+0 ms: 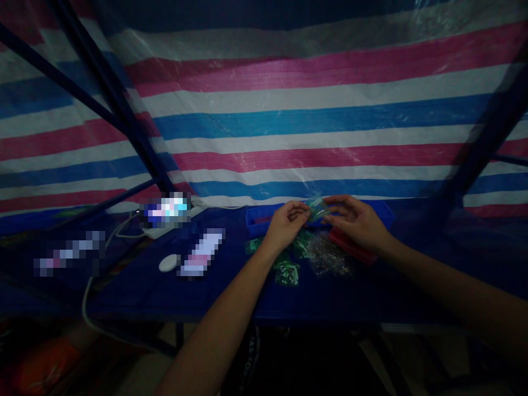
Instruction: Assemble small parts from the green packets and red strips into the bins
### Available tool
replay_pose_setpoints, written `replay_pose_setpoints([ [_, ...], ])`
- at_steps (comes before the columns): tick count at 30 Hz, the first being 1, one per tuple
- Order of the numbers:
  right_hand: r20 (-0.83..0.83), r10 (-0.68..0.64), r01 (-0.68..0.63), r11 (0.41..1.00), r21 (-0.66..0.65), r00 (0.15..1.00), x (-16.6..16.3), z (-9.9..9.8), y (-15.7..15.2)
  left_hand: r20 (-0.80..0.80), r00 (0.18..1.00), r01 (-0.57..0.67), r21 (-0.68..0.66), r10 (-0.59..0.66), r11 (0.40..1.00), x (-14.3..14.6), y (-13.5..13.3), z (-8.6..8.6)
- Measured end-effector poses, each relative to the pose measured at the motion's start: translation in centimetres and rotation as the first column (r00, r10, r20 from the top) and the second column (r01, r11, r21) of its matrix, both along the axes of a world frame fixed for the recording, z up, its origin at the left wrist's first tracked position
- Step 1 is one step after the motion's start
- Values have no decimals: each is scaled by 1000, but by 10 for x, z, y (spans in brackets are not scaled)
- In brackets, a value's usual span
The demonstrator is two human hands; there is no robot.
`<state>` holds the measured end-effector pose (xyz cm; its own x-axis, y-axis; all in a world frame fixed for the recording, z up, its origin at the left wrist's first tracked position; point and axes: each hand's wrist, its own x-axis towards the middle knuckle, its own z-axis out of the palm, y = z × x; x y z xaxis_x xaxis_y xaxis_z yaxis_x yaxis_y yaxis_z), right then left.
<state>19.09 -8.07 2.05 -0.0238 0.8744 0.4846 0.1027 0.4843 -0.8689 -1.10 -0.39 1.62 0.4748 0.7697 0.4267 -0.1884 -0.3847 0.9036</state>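
Note:
Both my hands are raised a little over a dark blue table (173, 297). My left hand (286, 224) pinches one end of a small clear plastic bag (317, 208) with green parts inside. My right hand (355, 221) holds the bag's other end with curled fingers. Below the hands lie several small clear bags of green parts (287, 271) and a crumpled clear bag (328, 256). A red flat box (352, 248) lies under my right wrist.
A blue tray (258, 217) stands behind my left hand. A small white round object (169, 263) and white cables (124, 231) lie at the left. A striped pink, white and blue tarp (309, 110) hangs behind the table, with dark poles (124, 104) at the left.

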Motion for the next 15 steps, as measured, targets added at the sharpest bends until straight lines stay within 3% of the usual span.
replay_pose_setpoints([
  [5, 79, -11, 7, 999, 52, 997, -2, 5, -6, -117, 993, -9, 82, 18, 997, 0, -9, 4],
  [10, 143, -3, -8, 997, 79, 990, -7, 13, -14, -103, 995, 10, 135, 4, 991, 1, -12, 6],
  [15, 160, 10, -16, 999, 37, 987, -7, 14, -16, -103, 992, 74, 40, -69, 996, 0, -8, 2],
])
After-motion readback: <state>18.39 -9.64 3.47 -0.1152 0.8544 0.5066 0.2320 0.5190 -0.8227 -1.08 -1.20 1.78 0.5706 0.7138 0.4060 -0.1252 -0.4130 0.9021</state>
